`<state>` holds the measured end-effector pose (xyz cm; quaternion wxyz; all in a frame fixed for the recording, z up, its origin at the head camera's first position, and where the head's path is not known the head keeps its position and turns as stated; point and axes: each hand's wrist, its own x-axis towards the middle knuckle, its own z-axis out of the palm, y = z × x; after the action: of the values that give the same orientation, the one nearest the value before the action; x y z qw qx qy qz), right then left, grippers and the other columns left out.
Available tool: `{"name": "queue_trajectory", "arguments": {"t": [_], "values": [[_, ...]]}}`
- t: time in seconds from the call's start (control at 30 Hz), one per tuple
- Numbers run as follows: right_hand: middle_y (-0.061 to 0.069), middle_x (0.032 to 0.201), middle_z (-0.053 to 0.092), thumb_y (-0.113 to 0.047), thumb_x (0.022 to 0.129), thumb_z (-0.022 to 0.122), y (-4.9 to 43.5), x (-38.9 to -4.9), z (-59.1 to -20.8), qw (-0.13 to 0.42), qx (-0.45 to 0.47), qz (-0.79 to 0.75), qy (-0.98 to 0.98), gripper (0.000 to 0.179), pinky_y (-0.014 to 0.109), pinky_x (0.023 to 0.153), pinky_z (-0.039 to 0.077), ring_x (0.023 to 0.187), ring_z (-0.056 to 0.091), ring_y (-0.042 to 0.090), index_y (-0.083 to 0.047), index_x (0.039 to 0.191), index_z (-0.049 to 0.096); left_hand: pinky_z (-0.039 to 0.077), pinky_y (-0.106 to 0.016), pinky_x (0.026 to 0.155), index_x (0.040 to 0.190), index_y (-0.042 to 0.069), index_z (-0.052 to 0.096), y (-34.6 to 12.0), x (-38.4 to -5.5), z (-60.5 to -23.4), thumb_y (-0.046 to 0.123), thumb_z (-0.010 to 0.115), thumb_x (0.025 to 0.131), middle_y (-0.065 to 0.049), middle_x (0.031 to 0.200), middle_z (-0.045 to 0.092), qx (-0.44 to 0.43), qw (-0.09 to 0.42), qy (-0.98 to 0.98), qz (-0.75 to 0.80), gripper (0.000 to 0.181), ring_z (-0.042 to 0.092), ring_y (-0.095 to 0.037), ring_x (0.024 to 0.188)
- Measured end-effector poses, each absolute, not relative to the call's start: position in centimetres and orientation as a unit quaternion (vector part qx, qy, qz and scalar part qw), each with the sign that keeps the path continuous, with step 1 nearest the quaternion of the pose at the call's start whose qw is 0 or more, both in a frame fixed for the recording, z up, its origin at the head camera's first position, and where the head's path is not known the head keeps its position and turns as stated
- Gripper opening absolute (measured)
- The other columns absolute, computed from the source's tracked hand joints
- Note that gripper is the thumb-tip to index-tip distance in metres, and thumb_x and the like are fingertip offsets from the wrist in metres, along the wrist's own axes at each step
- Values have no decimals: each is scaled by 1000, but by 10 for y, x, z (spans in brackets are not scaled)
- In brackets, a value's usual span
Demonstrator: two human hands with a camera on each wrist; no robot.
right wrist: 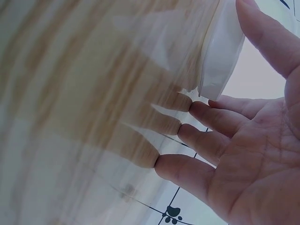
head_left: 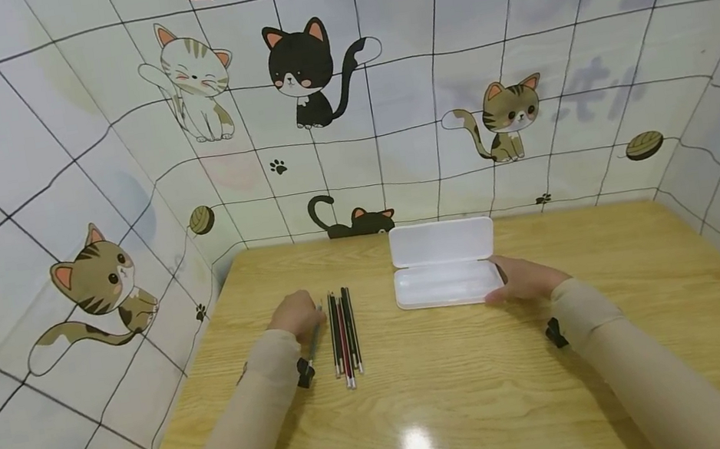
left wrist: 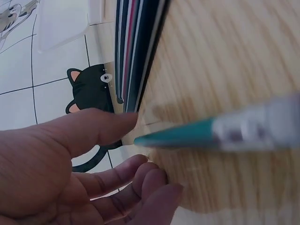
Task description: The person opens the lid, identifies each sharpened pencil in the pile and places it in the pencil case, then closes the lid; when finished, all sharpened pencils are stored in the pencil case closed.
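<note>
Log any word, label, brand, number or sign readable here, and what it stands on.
No text can be read.
Wall covering: faint bluish marks, perhaps lettering, too blurred to read.
Pencils: any print too small or blurred to read.
White case: no lettering visible.

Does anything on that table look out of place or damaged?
Nothing looks spilled or damaged. Only the teal pencil, by the left hand, seems slightly askew: it slants away from the bunch of pencils, which lie roughly side by side.

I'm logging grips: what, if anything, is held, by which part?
Right hand: the case, by its right end. Left hand: unclear whether it holds the teal pencil.
</note>
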<state>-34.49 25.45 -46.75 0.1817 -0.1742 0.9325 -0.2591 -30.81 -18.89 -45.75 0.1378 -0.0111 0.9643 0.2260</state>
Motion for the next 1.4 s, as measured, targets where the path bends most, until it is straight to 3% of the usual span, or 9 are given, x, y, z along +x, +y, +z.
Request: {"name": "queue_trajectory", "arguments": {"t": [0.17, 0.43, 0.53, 0.6, 0.67, 0.77, 1.03, 1.17, 1.4], "values": [[37, 159, 20, -51, 89, 76, 254, -346, -467, 181, -172, -249, 936, 109, 64, 117, 19, 146, 21, 54, 13, 155, 17, 43, -24, 45, 59, 9, 51, -188, -304, -450, 6, 71, 92, -1, 50, 48, 0, 168, 956, 240, 38, 46, -13, 44], [37, 159, 19, -50, 88, 77, 254, -345, -466, 186, -169, -255, 934, 109, 64, 118, 18, 146, 19, 54, 13, 155, 18, 33, -22, 46, 56, 14, 36, -191, -311, -453, -7, 66, 87, 4, 52, 35, 1, 188, 947, 261, 48, 41, -11, 45], [37, 159, 19, -50, 88, 77, 254, -346, -467, 186, -168, -255, 934, 110, 64, 118, 18, 146, 19, 54, 13, 155, 18, 40, -25, 51, 71, 7, 51, -195, -313, -455, -5, 65, 87, -2, 70, 50, 1, 188, 943, 275, 25, 51, -14, 53], [37, 159, 20, -51, 87, 77, 255, -346, -467, 186, -167, -255, 934, 110, 63, 118, 18, 146, 19, 54, 13, 155, 18, 49, -29, 59, 91, 2, 60, -197, -313, -456, -3, 67, 88, -8, 91, 60, 1, 187, 941, 284, 9, 60, -18, 66], [37, 159, 20, -51, 87, 77, 255, -346, -467, 185, -169, -255, 934, 110, 64, 118, 18, 146, 19, 54, 13, 155, 18, 55, -34, 69, 112, -3, 61, -200, -312, -455, 0, 68, 90, -14, 112, 63, 3, 188, 938, 291, 23, 65, -23, 80], [37, 158, 20, -51, 87, 77, 255, -347, -467, 184, -170, -257, 933, 110, 64, 118, 19, 146, 20, 54, 13, 155, 18, 57, -39, 77, 124, -6, 60, -203, -311, -453, 1, 68, 90, -17, 125, 61, 5, 191, 934, 302, 35, 64, -26, 90], [36, 159, 21, -50, 88, 76, 255, -347, -469, 185, -174, -260, 931, 109, 63, 118, 18, 146, 20, 53, 12, 155, 18, 54, -35, 66, 127, -1, 57, -212, -311, -449, 5, 65, 92, -16, 111, 61, -3, 196, 924, 327, 36, 66, -25, 79], [37, 159, 19, -50, 88, 76, 255, -346, -468, 186, -174, -262, 931, 109, 64, 118, 18, 146, 19, 54, 12, 155, 17, 55, -34, 66, 127, 0, 57, -215, -313, -448, 3, 63, 91, -17, 117, 59, 6, 190, 920, 343, 37, 67, -25, 77], [36, 160, 19, -50, 89, 75, 255, -345, -468, 189, -175, -261, 930, 108, 65, 117, 19, 147, 18, 54, 11, 156, 16, 60, -38, 69, 134, -2, 55, -215, -313, -442, 0, 63, 94, -22, 125, 56, 13, 173, 909, 380, 41, 65, -28, 89]]}}
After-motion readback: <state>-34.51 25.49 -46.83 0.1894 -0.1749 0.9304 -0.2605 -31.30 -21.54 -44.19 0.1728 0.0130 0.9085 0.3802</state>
